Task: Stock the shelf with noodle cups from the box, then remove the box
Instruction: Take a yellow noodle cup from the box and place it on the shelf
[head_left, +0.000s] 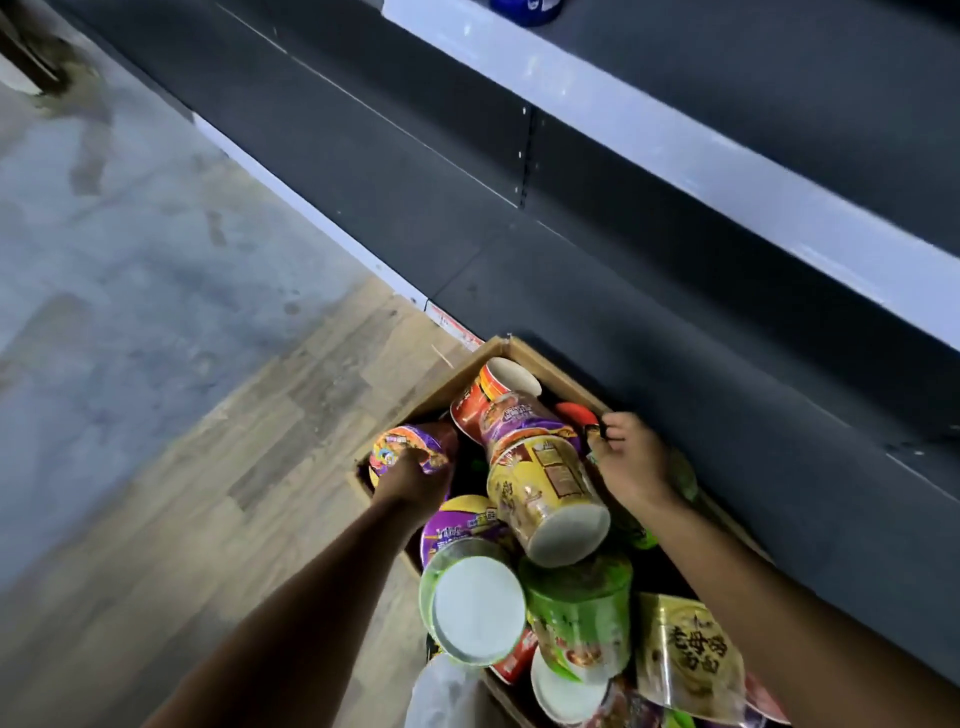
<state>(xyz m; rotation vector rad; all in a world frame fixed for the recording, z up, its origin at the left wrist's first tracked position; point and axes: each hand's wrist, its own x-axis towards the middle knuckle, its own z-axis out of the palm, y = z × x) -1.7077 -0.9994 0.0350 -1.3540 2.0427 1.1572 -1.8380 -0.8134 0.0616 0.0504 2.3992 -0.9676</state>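
Head view, the only one. Box (453, 385) of noodle cups stands tight against the front edge of the dark shelf (675, 364); no cup shows on the shelf boards in view, so stocking looks barely begun. Left hand (415, 480), grip clenched over the lid end of a purple cup (402, 441) on the box's aisle side. Right hand (631, 467), fingers curled at the shelf-side wall beside a red-lidded cup (574, 415); whether they grasp cup or cardboard, cannot tell. Risks, as I judge them: the heap is jumbled, and the yellow cup (545, 488) lies tilted across the top, seemingly nested with 1 red cup, so pulling a neighbour could roll both out. Thin walls could dent under a hard squeeze; glossy wrap may slip. Materials: matt brown corrugated card; cups round, tapered, film-wrapped and shiny, with plain white bases; green cup (576, 608) on its side; crinkled gold pouch (685, 649) among them. Floor (208, 493) wood-grain plank.
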